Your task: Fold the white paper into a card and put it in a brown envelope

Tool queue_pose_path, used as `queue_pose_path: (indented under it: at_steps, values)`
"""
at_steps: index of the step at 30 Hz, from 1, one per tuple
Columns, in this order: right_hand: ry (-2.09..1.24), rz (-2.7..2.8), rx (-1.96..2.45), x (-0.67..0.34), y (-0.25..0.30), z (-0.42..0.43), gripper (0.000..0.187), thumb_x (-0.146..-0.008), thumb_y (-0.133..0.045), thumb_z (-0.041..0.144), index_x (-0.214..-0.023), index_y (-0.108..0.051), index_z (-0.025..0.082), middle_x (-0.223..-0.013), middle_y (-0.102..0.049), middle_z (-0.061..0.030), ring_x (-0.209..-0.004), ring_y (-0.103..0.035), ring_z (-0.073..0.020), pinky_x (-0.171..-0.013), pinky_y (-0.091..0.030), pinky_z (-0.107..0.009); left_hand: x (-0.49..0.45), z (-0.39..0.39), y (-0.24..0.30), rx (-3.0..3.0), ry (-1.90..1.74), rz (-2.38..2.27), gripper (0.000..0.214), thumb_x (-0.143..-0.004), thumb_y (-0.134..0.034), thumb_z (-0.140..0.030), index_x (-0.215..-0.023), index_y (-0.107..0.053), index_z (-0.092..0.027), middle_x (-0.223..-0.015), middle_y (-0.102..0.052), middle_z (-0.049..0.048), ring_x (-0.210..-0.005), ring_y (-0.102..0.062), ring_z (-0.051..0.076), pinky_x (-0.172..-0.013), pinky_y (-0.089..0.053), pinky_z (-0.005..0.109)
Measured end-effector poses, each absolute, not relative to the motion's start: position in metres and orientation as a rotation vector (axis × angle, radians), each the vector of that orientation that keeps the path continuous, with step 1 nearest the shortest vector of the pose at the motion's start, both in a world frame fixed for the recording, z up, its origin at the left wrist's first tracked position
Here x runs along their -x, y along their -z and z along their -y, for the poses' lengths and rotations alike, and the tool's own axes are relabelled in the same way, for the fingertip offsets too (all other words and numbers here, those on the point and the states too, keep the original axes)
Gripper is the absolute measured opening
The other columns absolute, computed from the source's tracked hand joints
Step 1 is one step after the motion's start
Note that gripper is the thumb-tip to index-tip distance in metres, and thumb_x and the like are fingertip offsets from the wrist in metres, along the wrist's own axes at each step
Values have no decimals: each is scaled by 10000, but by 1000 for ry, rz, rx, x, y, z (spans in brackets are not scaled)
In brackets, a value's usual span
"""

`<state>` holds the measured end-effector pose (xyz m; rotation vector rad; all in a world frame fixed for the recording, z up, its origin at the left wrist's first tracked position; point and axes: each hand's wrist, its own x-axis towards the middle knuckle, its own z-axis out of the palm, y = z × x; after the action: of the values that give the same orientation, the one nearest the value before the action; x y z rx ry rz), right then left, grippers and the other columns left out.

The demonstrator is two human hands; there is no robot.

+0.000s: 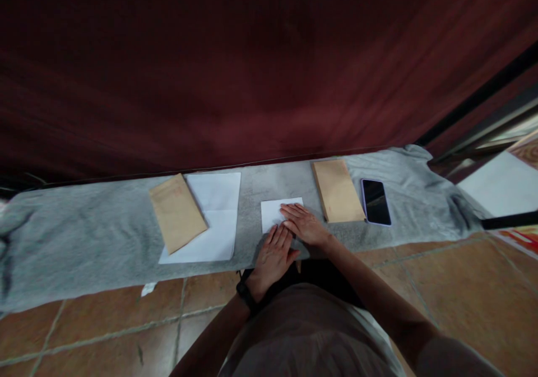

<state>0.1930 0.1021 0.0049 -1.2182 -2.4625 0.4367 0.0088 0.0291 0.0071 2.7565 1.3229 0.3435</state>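
A small folded sheet of white paper (271, 209) lies on the grey cloth in front of me. My right hand (306, 224) rests flat on its right side, fingers stretched out toward the upper left. Against the near edge of the paper lies my left hand (274, 254), also flat, its fingertips meeting the right hand's fingers. Both hands cover the lower right part of the paper. On the left, larger white sheets (218, 231) lie partly under a brown envelope (176, 212). A thicker stack of brown envelopes (337, 191) sits to the right of my hands.
A phone (376, 201) in a purple case lies right of the envelope stack. Grey cloth (92, 237) covers the long narrow surface, and a dark red curtain (269, 85) hangs behind it. A white scrap (148, 288) is at the front edge, above the tiled floor (458, 287).
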Motion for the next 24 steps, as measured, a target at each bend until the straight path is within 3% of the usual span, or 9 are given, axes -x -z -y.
queue_pose_path:
  at_steps: [9,18,24]
  values:
    - [-336,2425,1373,-191,-7,-125,466,-1074,-386,310,-1480,-520,127,-1563,-478,-114,-1465,-434,-228,-1268,-280,-470,-9,-30,-12,-2776,-269,-1336,616,-1044,-411,-487,-1525,-427,-103,-1604,-422,129,-1524,-329,245,-1272,-259,454]
    - [-631,2546,959,-180,-25,-98,449,-1098,-344,379,-1425,-585,188,-1498,-570,-81,-1440,-462,-179,-1255,-318,-425,12,-19,-9,-2683,-329,-1463,548,-1034,-447,-454,-1403,-554,-63,-1495,-547,193,-1462,-437,296,-1234,-333,497]
    - [-552,2606,962,-161,-18,-105,437,-1083,-410,383,-1429,-582,179,-1539,-518,-104,-1460,-438,-217,-1254,-301,-461,16,-15,-2,-2646,-312,-1533,539,-1017,-482,-449,-1392,-571,-73,-1443,-597,192,-1443,-460,318,-1195,-396,505]
